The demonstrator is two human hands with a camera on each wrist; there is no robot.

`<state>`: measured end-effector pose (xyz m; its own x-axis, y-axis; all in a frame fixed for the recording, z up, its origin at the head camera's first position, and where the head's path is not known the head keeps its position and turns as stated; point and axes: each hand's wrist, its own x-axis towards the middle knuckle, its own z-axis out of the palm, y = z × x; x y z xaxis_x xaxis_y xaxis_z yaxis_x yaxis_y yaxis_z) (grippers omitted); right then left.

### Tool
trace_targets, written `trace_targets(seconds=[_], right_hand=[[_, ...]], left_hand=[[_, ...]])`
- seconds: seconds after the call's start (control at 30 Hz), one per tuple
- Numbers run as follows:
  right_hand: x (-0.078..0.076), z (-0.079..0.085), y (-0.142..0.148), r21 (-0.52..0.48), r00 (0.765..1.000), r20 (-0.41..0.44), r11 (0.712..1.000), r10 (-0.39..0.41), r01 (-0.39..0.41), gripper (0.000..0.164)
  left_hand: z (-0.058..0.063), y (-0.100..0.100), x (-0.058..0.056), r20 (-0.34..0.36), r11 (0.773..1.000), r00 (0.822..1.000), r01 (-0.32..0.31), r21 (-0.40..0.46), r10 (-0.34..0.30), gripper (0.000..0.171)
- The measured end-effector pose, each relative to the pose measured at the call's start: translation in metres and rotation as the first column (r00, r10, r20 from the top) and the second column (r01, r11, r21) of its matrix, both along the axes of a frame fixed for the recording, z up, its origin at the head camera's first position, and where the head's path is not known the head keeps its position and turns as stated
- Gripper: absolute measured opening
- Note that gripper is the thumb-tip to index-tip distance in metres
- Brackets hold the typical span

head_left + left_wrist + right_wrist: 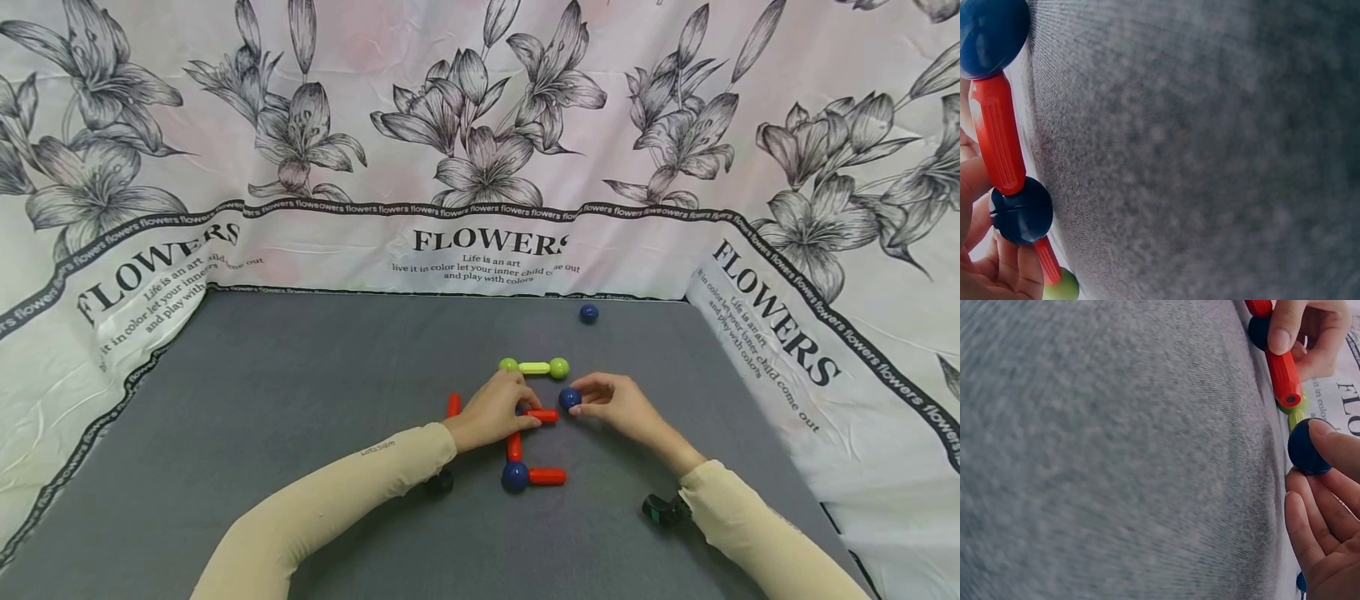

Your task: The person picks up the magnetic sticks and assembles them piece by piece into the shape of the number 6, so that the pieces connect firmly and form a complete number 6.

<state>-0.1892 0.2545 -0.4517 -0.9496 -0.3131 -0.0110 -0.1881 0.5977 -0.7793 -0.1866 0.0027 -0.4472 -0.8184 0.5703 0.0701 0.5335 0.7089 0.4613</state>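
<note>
My left hand [491,412] pinches a red rod [543,415] near a mostly covered blue ball. From that joint another red rod [513,447] runs down to a blue ball [515,477], which has a red rod [548,477] pointing right. The left wrist view shows the joint's blue ball [1022,212] beside my fingers. My right hand [618,408] holds a loose blue ball [1305,448] between thumb and fingers. A small gap separates this ball from the pinched rod's free end.
Beyond my hands lies a light green rod [535,367] with a green ball at each end. A single blue ball [588,313] sits near the grey table's far edge. Part of a red rod [453,405] shows left of my left hand. Flower-printed cloth [480,250] stands behind.
</note>
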Motion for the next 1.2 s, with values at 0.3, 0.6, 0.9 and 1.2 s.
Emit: trace_targets(seconds=[0.3, 0.6, 0.9, 1.2], right_hand=[[0.001, -0.0065, 0.002, -0.038, 0.998, 0.044, 0.998, 0.049, -0.047, 0.038], [0.0037, -0.0074, 0.0009, -0.05, 0.996, 0.05, 0.996, 0.072, -0.069, 0.038], [0.0042, -0.0059, 0.0005, -0.03, 0.996, 0.043, 0.997, 0.072, -0.071, 0.036], [0.0031, -0.008, -0.0005, -0.028, 0.995, 0.051, 0.996, 0.085, -0.084, 0.035]], left_hand=[[-0.0005, -0.0003, 0.0008, -0.019, 1.0, 1.0, 0.01, 0.013, -0.01, 0.023], [0.0, -0.0006, 0.0015, -0.015, 1.0, 1.0, 0.01, 0.021, -0.01, 0.022], [-0.0004, -0.0001, -0.0002, -0.02, 1.0, 1.0, 0.008, 0.015, -0.008, 0.023], [-0.0013, -0.0005, 0.0004, -0.023, 1.0, 1.0, -0.005, 0.016, 0.005, 0.023]])
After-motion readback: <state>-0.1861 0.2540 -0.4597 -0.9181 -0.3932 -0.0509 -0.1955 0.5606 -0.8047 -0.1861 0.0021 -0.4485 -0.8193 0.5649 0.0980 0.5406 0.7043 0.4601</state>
